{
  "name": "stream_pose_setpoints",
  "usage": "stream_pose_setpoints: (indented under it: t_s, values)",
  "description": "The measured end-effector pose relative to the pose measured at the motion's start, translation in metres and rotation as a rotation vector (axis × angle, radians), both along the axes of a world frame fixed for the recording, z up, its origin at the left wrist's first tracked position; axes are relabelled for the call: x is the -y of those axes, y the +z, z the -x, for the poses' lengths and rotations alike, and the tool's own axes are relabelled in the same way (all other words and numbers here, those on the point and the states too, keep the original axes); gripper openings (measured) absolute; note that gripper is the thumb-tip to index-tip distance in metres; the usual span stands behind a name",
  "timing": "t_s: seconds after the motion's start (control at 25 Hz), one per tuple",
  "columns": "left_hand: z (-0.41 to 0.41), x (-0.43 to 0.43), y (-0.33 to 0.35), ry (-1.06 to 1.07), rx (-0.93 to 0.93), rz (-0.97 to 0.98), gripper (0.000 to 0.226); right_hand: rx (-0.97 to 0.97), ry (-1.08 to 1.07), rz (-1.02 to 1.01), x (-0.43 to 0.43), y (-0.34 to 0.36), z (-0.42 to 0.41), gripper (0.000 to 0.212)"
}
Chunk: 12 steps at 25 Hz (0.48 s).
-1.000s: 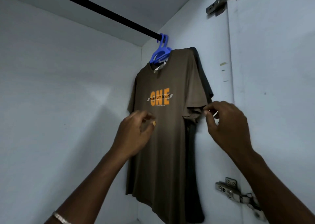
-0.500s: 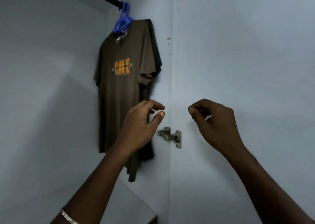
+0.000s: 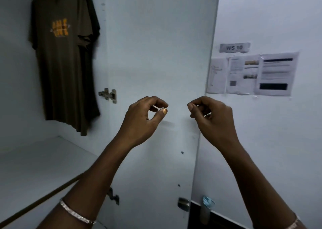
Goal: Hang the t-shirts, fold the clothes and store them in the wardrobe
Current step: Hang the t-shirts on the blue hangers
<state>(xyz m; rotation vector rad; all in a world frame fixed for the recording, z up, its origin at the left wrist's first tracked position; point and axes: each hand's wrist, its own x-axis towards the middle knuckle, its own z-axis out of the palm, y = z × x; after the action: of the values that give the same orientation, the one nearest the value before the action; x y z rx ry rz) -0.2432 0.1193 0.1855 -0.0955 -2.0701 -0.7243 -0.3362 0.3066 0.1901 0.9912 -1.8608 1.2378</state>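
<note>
Since a second ago both hands have left the t-shirt and drawn back toward the body, and the view has turned to the right, so the shirt now sits at the upper left. The wardrobe fills the left part of the view, with its pale shelf below the shirt. Its door stands open in the middle, inner face toward the camera, and both hands are in front of it. Some papers are stuck on the wall at the right. The brown t-shirt hangs inside the wardrobe, near the corner on the door side, with its hem above the shelf and not touching it; a darker garment seems to hang just behind it. I judge that this shirt is finished and the next clothes must be fetched; none are in view. Such cloth is light, soft and limp. It does not break, but it sags and slips out of a loose pinch, so it is best taken at the two shoulder seams, one hand on each. The left hand is raised, fingers loosely curled, thumb and forefinger a little apart, holding nothing. The right hand is curled in somewhat more and is also empty. A hinge sits on the door between the shirt and the left hand
</note>
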Motion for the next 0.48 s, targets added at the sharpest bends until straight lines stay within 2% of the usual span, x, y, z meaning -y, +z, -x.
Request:
stream_pose_setpoints:
  t_s: [0.16, 0.48]
  values:
    - [0.014, -0.086, -0.022, -0.153, 0.04, -0.017, 0.009, 0.047, -0.125, -0.038, -0.093, -0.026, -0.011, 0.007]
    - [0.052, -0.244, -0.056, -0.503, 0.109, 0.018, 0.01, 0.194, -0.473, 0.012, -0.264, -0.061, -0.044, 0.01]
